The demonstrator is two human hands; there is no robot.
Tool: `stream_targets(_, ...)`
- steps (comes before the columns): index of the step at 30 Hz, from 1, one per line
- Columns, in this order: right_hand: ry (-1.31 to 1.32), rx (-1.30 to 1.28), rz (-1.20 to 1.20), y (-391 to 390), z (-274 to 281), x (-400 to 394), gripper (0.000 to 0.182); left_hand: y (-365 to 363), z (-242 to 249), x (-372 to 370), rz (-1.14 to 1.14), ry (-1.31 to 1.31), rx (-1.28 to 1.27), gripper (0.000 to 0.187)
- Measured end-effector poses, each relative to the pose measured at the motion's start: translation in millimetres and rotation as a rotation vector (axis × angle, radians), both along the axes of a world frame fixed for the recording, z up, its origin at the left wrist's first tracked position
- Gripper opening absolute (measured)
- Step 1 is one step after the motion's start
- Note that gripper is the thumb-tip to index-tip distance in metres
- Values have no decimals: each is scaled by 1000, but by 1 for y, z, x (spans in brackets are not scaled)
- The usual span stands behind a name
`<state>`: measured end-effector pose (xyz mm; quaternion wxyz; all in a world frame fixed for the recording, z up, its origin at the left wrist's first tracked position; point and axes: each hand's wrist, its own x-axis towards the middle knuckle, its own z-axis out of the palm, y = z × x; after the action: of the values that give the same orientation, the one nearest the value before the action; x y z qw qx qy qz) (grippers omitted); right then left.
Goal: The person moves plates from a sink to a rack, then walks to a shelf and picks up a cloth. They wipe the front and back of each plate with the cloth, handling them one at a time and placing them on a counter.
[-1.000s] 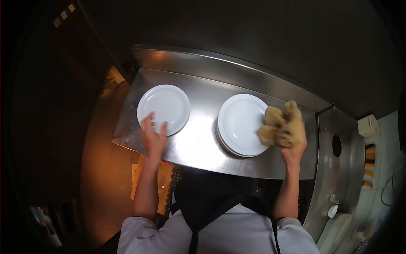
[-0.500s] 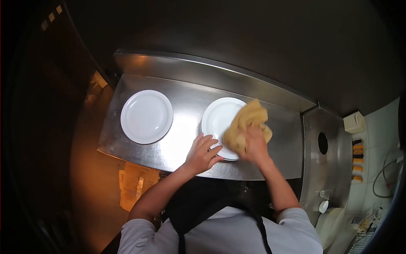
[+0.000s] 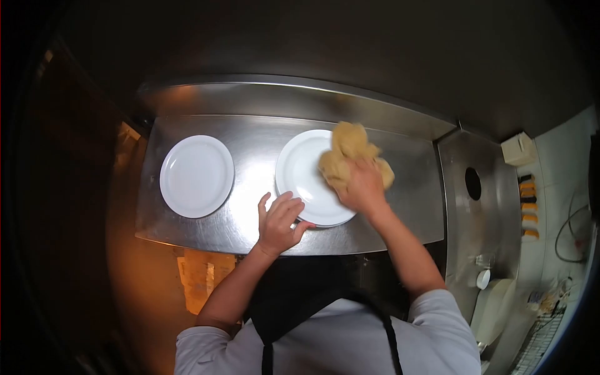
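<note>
A stack of white plates [image 3: 306, 169] stands on the steel counter [image 3: 253, 212] in front of me. My right hand [image 3: 364, 184] is closed on a yellowish cloth [image 3: 351, 142], which lies bunched over the right side of the top plate and looks a little blurred. At the near left rim of the stack is my left hand [image 3: 280, 224], its fingers apart, with the fingertips over the rim. Farther left on the counter lies another white plate [image 3: 197, 177], which neither hand touches.
A raised steel ledge [image 3: 281, 97] runs along the counter's back. To the right is a steel surface with a dark round hole [image 3: 473, 184]. Several yellow-and-black handles [image 3: 529, 206] line the tiled wall below a whitish box [image 3: 518, 149]. A small white bowl [image 3: 483, 279] sits lower right.
The cloth and my right hand have shifted toward the plate's far right edge. My left hand has turned more upright, fingers at the left rim. The whole view has shifted slightly.
</note>
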<state>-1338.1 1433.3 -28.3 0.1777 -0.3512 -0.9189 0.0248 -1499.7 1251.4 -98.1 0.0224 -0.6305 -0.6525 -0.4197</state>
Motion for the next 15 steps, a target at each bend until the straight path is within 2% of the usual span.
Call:
stream_targets(2,-103,-246,-13,-31,11,24,54,0,-4,2,-4,-30,12,46)
stream_targets(5,-45,-264,157,-49,14,47,55,0,-9,5,17,-73,17,48)
stream_targets(8,-32,22,41,-7,-1,28,59,-6,-23,9,35,-119,19,50)
stream_targets(9,-42,48,29,8,-4,10,62,-5,-22,10,66,-154,51,50)
stream_targets(11,-20,-123,72,15,-4,-37,65,1,-21,16,73,-243,89,49)
stream_targets(12,15,-326,132,8,-2,-55,65,1,-20,18,55,-296,87,47)
stream_targets(13,19,-298,233,-13,-6,-58,64,-1,-19,17,42,-347,84,46)
stream_targets(14,25,-267,334,-36,-10,-54,64,0,-21,13,32,-286,70,46)
stream_targets(15,-2,-360,335,-49,-4,-41,64,1,-23,9,22,-225,58,46)
